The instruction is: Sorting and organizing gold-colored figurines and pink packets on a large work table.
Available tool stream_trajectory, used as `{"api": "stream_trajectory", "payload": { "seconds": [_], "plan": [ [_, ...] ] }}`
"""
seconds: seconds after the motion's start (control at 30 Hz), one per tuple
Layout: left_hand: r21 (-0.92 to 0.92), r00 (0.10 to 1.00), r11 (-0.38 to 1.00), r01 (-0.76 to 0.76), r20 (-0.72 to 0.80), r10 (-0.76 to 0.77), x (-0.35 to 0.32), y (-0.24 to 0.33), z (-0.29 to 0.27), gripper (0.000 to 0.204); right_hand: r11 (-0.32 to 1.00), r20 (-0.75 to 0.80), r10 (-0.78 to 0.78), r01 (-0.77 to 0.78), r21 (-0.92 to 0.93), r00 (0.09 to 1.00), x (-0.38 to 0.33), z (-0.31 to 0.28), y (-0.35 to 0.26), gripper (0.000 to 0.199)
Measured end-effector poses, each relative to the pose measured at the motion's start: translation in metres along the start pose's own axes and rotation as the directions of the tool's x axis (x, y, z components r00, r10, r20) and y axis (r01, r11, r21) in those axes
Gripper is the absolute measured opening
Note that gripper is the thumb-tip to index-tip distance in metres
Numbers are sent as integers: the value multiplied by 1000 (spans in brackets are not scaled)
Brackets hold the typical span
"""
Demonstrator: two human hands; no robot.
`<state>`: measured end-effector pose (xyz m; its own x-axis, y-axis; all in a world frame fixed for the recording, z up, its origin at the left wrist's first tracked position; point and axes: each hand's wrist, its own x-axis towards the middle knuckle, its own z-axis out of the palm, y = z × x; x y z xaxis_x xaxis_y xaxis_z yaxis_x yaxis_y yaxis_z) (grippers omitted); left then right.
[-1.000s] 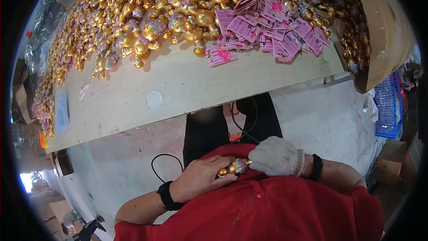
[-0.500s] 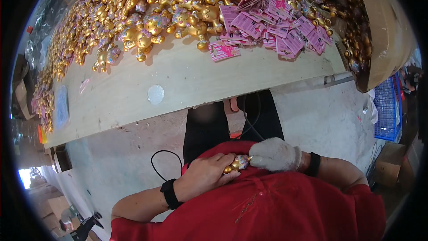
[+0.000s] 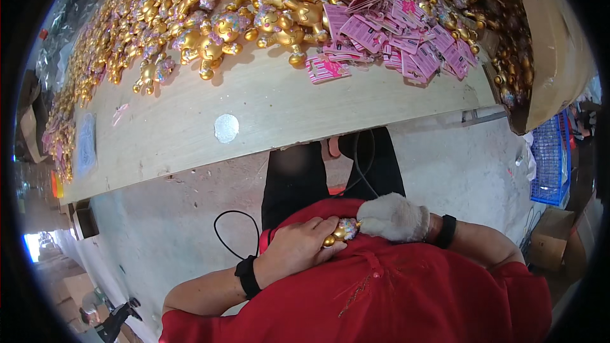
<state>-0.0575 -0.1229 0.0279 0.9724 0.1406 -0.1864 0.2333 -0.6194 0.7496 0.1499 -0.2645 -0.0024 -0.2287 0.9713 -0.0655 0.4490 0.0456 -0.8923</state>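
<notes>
Below table [image 3: 267, 114], figurine [image 3: 343, 231] between hands [image 3: 346, 238]

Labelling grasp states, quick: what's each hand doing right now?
Left hand: bare, closed on the small gold toy.
Right hand: in a white glove, grip closed on the same toy's other end.

Gold figures [image 3: 210, 44] flecked with pink and lilac crowd the far side of a pale wooden table [image 3: 273, 108], pink-and-white striped cards [image 3: 394, 32] heaped to the right. Nearer, a bare left hand [image 3: 298, 251] and white-gloved right hand [image 3: 394, 217] meet on a gold figurine [image 3: 342, 232] against a red shirt [image 3: 394, 298]; black wristbands [image 3: 246, 276].
</notes>
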Motion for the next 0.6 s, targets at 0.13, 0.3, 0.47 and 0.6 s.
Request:
{"api": "stream_trajectory", "payload": {
  "seconds": [0.13,0.3,0.47,0.6],
  "plan": [
    [-46,1000,999,-24,2,25,-2,-7,4,42,992,56,18,-11,-127,998,0,2,3,19],
    [-63,999,998,5,47,-2,-1,-8,4,44,964,114,-19,48,-263,993,4,0,3,22],
    [-21,995,997,74,61,-73,0,-1,2,47,986,19,72,-69,-154,997,4,2,-5,20],
    [-33,999,999,37,-23,-37,-1,-2,6,43,987,20,54,-51,-152,998,2,3,-4,18]
  ]
}}
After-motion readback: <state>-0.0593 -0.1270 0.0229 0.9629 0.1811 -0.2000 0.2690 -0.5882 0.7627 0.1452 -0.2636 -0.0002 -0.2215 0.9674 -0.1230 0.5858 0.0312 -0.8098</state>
